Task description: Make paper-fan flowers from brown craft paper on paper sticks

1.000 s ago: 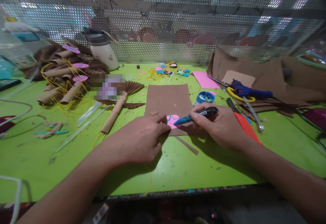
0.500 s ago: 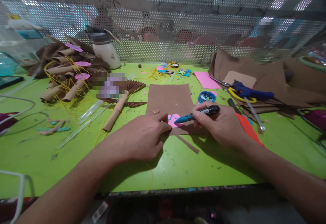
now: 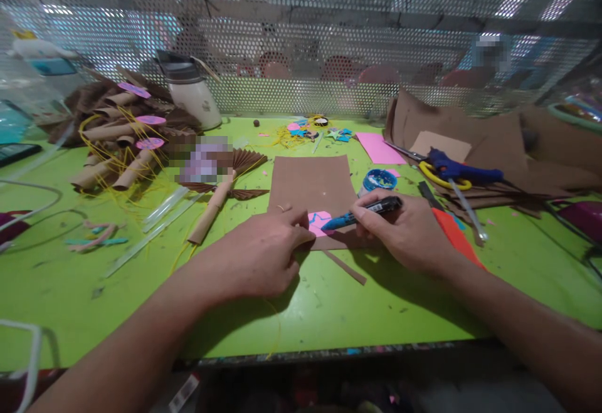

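Observation:
My right hand (image 3: 399,228) grips a black marker (image 3: 374,211) with a blue front end. Its tip rests on a small pink paper piece (image 3: 318,222) bearing a blue star outline. At the left edge of that piece, my left hand (image 3: 263,250) presses down with outstretched fingers, the thumb mostly tucked beneath. Under both lies a brown paper sheet (image 3: 310,178). A thin brown paper strip (image 3: 345,267) lies just in front of the sheet. Right behind the marker stands a small blue-rimmed pot (image 3: 380,180).
On the left, brown paper rolls with yellow string (image 3: 134,165) are piled near a thermos jug (image 3: 190,90). Blue-handled scissors (image 3: 463,168) and stacked brown sheets (image 3: 437,118) lie right. Pink paper (image 3: 379,148) and small cutouts (image 3: 301,131) sit behind. Perforated metal (image 3: 291,49) closes the back.
The view has shifted very slightly. The marker tip has moved a little over the pink piece beside the star outline; both hands keep nearly the same place.

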Demonstrator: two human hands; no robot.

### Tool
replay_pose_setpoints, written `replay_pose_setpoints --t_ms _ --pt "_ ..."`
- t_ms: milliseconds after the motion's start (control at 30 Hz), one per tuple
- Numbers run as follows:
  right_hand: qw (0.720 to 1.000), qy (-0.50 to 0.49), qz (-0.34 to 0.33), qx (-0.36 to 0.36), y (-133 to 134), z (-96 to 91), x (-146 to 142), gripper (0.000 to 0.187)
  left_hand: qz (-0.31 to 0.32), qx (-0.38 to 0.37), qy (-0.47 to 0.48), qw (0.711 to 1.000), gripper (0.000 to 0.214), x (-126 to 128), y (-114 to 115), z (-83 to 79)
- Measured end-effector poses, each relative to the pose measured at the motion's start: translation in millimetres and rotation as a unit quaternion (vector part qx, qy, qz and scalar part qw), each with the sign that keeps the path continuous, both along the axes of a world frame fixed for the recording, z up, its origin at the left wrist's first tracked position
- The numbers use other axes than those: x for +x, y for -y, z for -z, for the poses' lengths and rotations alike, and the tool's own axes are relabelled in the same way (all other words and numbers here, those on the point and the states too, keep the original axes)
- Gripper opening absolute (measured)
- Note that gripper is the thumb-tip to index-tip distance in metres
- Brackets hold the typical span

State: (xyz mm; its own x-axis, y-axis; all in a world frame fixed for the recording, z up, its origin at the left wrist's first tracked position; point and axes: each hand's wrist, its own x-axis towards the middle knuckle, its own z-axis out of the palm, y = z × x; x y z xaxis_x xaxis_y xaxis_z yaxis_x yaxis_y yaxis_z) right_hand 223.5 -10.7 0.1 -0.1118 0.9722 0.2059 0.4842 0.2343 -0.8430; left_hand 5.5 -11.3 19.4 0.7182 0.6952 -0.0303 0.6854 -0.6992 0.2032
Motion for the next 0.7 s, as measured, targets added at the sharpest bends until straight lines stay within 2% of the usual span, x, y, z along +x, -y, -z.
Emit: replay_pose_setpoints --t_ms 233,700 --pt "1.000 0.003 0.026 -0.004 2.2 -2.5 2.4 0.022 0.005 0.004 -0.007 1.000 0.028 -0.7 -0.5 1.5" --pt "0.999 -0.001 0.032 -0.008 1.4 -1.9 6.9 0.020 0.003 0.003 -0.009 1.000 0.034 -1.6 -0.8 4.0"
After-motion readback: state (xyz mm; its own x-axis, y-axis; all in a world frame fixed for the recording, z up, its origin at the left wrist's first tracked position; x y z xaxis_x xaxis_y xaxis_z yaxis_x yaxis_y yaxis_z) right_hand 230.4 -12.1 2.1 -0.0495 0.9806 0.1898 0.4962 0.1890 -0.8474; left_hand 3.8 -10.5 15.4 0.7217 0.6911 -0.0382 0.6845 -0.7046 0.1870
